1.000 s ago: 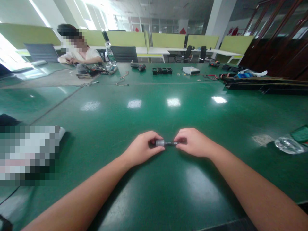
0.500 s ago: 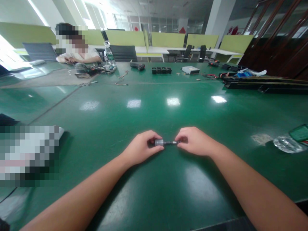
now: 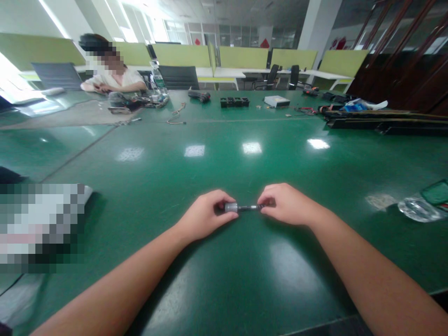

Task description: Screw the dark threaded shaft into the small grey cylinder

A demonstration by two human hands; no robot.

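Between thumb and fingers, my left hand (image 3: 205, 212) grips a small grey cylinder (image 3: 231, 207), which lies sideways just above or on the green table. A thin shaft (image 3: 249, 207), dark with a shiny stretch, sticks out of the cylinder to the right. My right hand (image 3: 285, 203) is closed in a pinch at the shaft's right end. Something small and dark (image 3: 260, 206) shows at those fingertips, too small to name and partly hidden by the fingers.
The glossy green table (image 3: 224, 172) stretches away. A pixelated box-like object (image 3: 42, 219) lies left; a clear glass dish (image 3: 418, 209) is at right. Black bars (image 3: 388, 122), a black slotted block (image 3: 234, 101) and a white box (image 3: 277, 101) sit farther back. A person (image 3: 112, 77) sits across the table.
My right hand has moved slightly to the right, and a little more of the dark piece at its fingertips shows. My left hand and the cylinder have hardly moved.
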